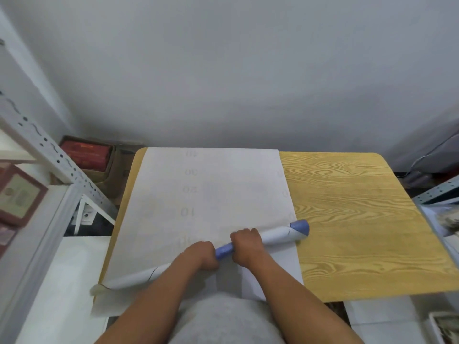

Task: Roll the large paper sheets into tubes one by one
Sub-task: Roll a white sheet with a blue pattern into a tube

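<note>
Your left hand (202, 255) and right hand (246, 247) sit side by side, each grip curled around the middle of the paper tube (275, 235), which lies aslant near the desk's near edge. You are early in rolling this paper sheet (211, 192); most still lies flat toward the far edge. Next, roll forward evenly, or the skew will cone the tube. The bare desk (360, 219) lies right; a metal shelf (49, 155) crowds the left.

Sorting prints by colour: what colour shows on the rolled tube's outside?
Blue patches on white, on the tube; head view.
</note>
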